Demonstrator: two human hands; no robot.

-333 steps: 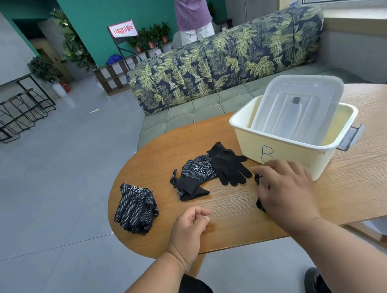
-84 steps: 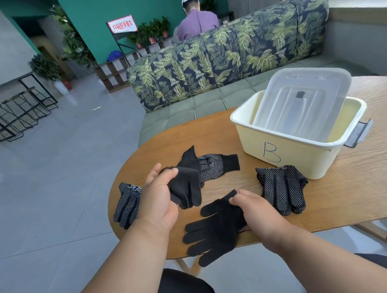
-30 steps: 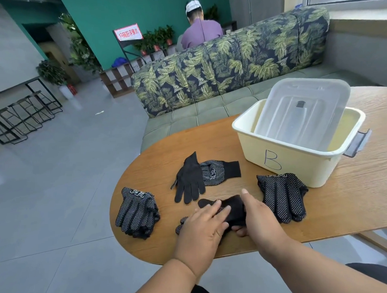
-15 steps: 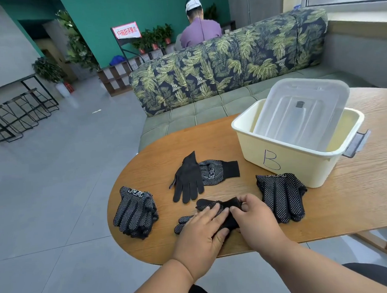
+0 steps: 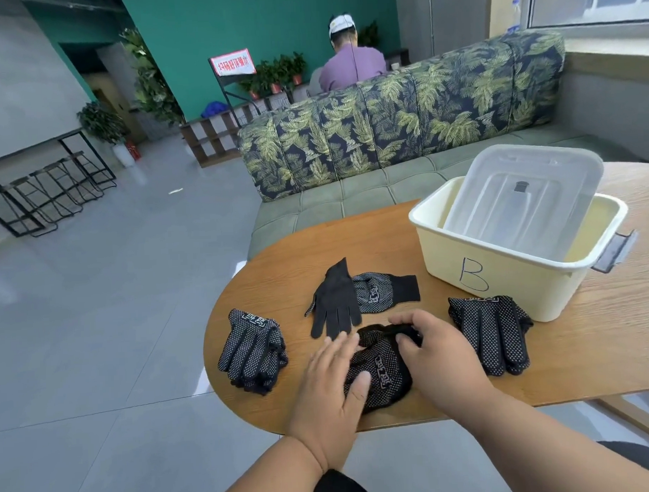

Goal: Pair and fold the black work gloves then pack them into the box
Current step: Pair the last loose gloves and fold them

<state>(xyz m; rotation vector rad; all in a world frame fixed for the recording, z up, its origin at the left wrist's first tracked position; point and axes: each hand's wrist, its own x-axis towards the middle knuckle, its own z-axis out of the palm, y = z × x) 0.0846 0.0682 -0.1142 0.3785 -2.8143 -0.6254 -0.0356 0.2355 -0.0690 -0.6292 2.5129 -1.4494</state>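
Pressing flat on the folded glove pair (image 5: 379, 372) near the table's (image 5: 595, 350) front edge, the left hand (image 5: 329, 385) has its fingers straight, while the right hand (image 5: 435, 352) curls round the bundle's cuff end. Finished pairs lie to the left (image 5: 251, 353) and right (image 5: 493, 332). Two loose gloves (image 5: 354, 294) overlap just behind. Farther right sits the cream box (image 5: 500, 272) marked B, with a clear lid (image 5: 527, 198) leaning inside.

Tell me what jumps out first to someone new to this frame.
Both hands at the table's near edge: the left hand presses flat on a dotted glove bundle while the right hand pinches its cuff. Behind and right stands the cream box marked B, a clear lid leaning inside.
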